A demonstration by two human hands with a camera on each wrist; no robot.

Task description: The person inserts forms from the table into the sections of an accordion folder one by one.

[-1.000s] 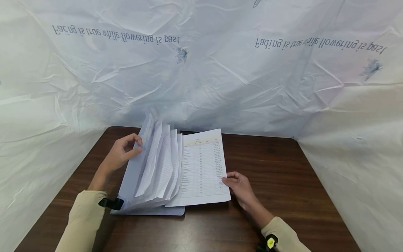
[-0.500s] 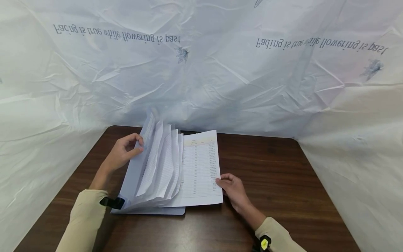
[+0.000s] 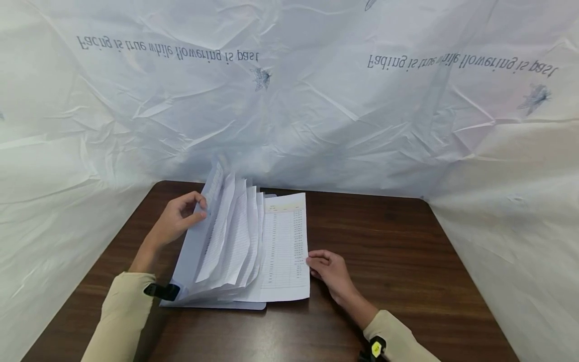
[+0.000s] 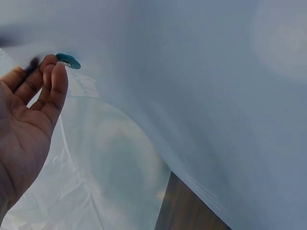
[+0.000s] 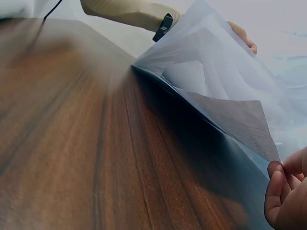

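A translucent pale-blue document folder (image 3: 186, 261) stands spread on the table, several printed white sheets (image 3: 235, 246) fanned between its leaves. My left hand (image 3: 169, 218) pinches the edge of its raised cover, near a small teal fastener (image 4: 68, 61) seen in the left wrist view. One printed table sheet (image 3: 285, 246) lies partly inside, its right part sticking out past the folder. With thumb and fingertips my right hand (image 3: 333, 274) pinches that sheet's right edge. In the right wrist view the sheet (image 5: 240, 120) slants up from the folder's bottom leaf towards my fingers.
The dark brown wooden table (image 3: 384, 236) extends to the right and in front of the folder. A white plastic sheet (image 3: 316, 125) with printed lettering hangs behind it and at both sides. Each sleeve carries a dark wrist strap (image 3: 161, 291).
My right hand has moved left with the sheet, which now reaches further into the folder and sticks out less. The left hand and the raised cover have hardly moved.
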